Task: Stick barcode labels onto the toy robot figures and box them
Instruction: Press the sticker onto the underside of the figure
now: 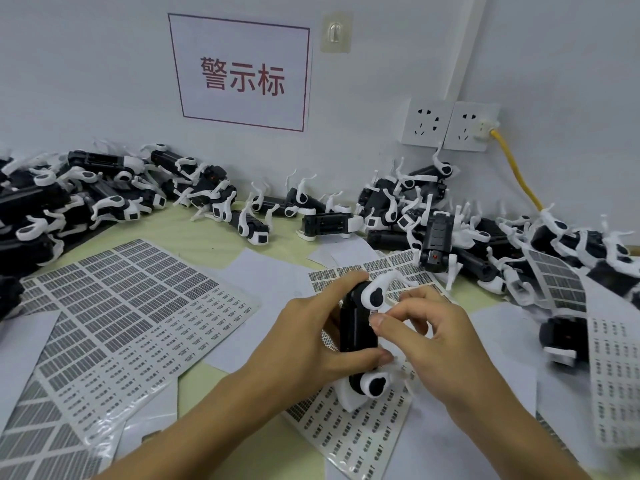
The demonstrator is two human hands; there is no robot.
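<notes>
This is a small assembly or packing workshop, a labelling station; the pale green bench (214,233) stands against a plain white wall and is crowded with work material. Many identical black-and-white toy robot figures (104,199) lie in loose heaps along the wall; several sheets of printed barcode labels (117,303) cover the bench, some partly peeled. A framed paper sign (242,72) with red Chinese characters hangs on the wall; beside it are two wall sockets (450,124), one with a yellow cable (516,168) plugged in.
</notes>
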